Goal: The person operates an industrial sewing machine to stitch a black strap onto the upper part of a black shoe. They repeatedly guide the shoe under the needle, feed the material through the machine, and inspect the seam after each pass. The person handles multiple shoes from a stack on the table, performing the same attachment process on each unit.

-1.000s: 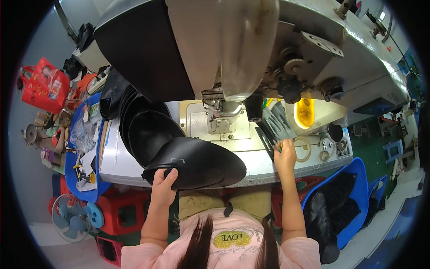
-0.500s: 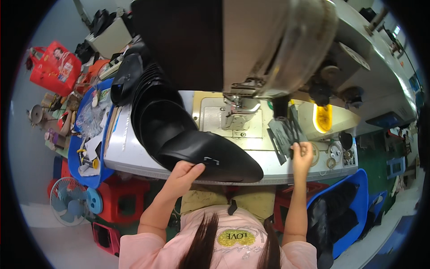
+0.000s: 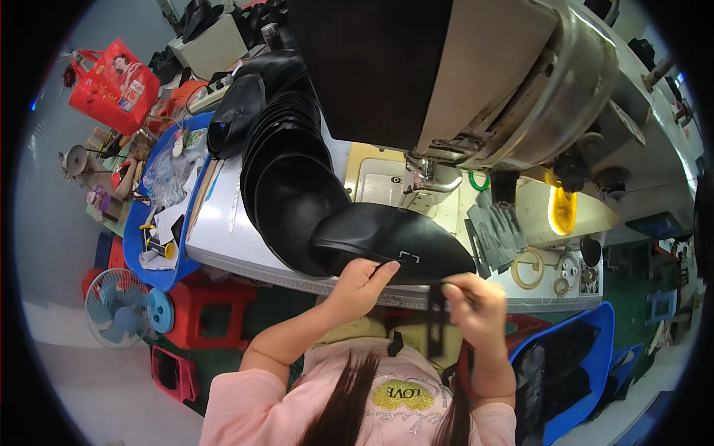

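Right hand (image 3: 480,308) moved off grey pieces (image 3: 497,232), pinching black strip (image 3: 436,327); left hand (image 3: 358,288) pinches black panel (image 3: 394,232); sewing machine (image 3: 487,82) partly hides tabletop (image 3: 216,236).

- Here's your black panel (image 3: 387,232), smooth and faintly shiny, curving broadly to a rounded end on your right.
- It lies tilted at the near edge of the table (image 3: 216,232), bulging upward, its lower rim pinched under the thumb of your left hand (image 3: 358,287).
- And look there: a small pale bracket-like mark, just right of that thumb, near the rim!
- Now your dark strip (image 3: 435,327), narrow and blurred, gripped near its top by your right hand (image 3: 477,306).
- It hangs almost upright, just below the panel's right part; whether the two touch, you can't tell.
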A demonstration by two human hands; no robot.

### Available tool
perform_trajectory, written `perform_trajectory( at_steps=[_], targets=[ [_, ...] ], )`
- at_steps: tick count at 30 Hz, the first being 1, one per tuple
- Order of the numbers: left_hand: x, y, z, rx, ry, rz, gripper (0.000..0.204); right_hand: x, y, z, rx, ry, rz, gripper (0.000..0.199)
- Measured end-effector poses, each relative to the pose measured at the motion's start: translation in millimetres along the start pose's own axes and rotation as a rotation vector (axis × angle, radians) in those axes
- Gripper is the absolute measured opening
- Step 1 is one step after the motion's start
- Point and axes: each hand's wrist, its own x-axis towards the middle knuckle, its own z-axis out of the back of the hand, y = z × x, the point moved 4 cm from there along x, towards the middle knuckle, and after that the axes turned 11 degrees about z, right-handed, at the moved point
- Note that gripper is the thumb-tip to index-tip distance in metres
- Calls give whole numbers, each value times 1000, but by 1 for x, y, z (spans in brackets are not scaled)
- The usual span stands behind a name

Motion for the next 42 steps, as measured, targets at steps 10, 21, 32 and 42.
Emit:
perform_trajectory(
  at_steps=[10,21,32,42],
  targets=[
    [-3,1,-14,-197,-11,-3,32,8,-24,-40,121,-201,-78,11],
    [-3,7,-16,-181,-30,24,16,6,-28,-42,47,-206,16,13],
    [0,-5,-18,-135,-116,-16,17,4,-29,-43,14,-226,34,15],
    [12,-34,10,138,227,-104,19,43,-37,8,361,259,-184,29]
  ],
)
